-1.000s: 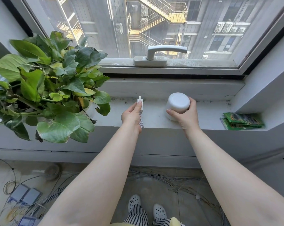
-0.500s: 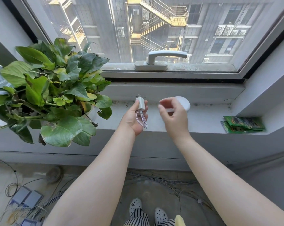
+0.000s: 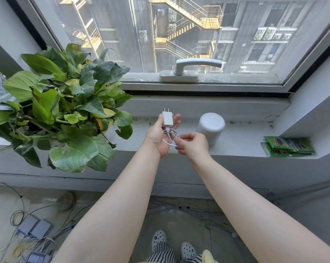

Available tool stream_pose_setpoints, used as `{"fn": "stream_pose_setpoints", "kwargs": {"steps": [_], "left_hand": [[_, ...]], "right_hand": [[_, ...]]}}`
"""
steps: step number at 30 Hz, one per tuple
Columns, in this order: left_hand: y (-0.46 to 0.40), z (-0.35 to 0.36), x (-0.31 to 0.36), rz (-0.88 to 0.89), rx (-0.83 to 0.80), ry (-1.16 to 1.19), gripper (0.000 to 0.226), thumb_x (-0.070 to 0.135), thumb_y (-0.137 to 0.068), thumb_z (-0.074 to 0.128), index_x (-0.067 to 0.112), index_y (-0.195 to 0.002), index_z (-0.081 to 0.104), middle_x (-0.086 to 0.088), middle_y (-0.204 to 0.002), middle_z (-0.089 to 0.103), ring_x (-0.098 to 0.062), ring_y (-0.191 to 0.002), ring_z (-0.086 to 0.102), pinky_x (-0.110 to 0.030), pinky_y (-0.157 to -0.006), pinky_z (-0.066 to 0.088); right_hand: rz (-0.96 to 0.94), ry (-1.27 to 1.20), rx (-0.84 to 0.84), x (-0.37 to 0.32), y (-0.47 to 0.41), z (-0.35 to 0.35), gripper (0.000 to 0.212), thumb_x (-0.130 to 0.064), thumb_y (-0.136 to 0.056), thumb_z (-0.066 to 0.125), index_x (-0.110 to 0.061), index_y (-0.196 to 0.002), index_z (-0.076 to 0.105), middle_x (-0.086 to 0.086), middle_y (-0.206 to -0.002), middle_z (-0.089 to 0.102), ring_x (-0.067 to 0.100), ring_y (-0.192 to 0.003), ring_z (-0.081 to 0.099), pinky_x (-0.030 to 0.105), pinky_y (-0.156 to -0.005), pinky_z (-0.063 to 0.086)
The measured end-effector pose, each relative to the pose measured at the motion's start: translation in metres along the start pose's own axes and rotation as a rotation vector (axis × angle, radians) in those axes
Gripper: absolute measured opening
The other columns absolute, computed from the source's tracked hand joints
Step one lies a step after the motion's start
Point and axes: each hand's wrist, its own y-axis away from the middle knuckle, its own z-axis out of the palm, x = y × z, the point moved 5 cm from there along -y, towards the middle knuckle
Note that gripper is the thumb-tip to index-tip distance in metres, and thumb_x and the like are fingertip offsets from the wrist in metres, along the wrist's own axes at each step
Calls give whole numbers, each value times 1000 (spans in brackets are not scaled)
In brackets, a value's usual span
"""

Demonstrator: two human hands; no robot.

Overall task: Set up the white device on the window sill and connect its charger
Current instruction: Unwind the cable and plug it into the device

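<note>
The white device (image 3: 210, 128), a short round cylinder, stands upright on the grey window sill (image 3: 241, 137), untouched. My left hand (image 3: 160, 133) lies palm up in front of the sill and holds the white charger (image 3: 167, 119), its two prongs pointing away from me. The charger's thin white cable (image 3: 170, 137) is coiled in that palm. My right hand (image 3: 193, 143) pinches the coiled cable at its right side, just left of the device.
A leafy potted plant (image 3: 65, 107) fills the sill's left end, close to my left hand. Green packets (image 3: 287, 147) lie at the sill's right end. The window handle (image 3: 194, 68) is above. Loose cables and boxes (image 3: 33, 228) cover the floor below.
My right hand let go of the device and came left to the cable. My left hand turned palm up, showing the charger and its coil.
</note>
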Motion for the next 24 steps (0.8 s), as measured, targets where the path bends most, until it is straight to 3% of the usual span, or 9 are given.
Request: {"fn": "stream_pose_setpoints", "kwargs": {"steps": [4, 9, 15, 18, 24], "left_hand": [[-1, 0, -1, 37, 24, -8, 33, 39, -99, 34, 14, -99, 57, 4, -74, 76, -14, -90, 63, -26, -74, 45], [-2, -5, 0, 65, 43, -42, 36, 39, -98, 39, 12, -119, 52, 0, -97, 69, -13, -91, 65, -28, -86, 48], [0, -7, 1, 76, 37, -36, 49, 40, -96, 43, 7, -131, 50, 3, -88, 74, -5, -73, 73, -24, -78, 52], [1, -8, 3, 79, 20, -55, 44, 40, -96, 42, 7, -124, 52, 3, -89, 74, -4, -72, 72, -22, -78, 51], [4, -9, 4, 81, -19, -76, 36, 39, -98, 39, 10, -102, 59, -1, -102, 68, -6, -82, 68, -23, -86, 49]], "right_hand": [[-13, -18, 30, 1, -2, -2, 13, -3, -78, 70, -8, -76, 58, 13, -70, 68, 22, -58, 68, 33, -60, 58], [-30, -27, 43, 1, -2, -2, 11, -5, -81, 68, -7, -76, 58, 16, -72, 70, 24, -60, 70, 32, -59, 58], [63, -181, 12, 0, 2, 3, 12, -16, -87, 63, -6, -88, 57, 12, -77, 68, 21, -62, 68, 24, -53, 56], [198, -273, -78, 2, 4, 7, 14, -16, -88, 64, -4, -95, 60, 8, -77, 66, 17, -62, 66, 20, -54, 57], [364, -305, -258, 4, 6, 14, 4, -10, -83, 67, -8, -86, 65, 3, -67, 63, 8, -48, 60, 16, -47, 51]]}}
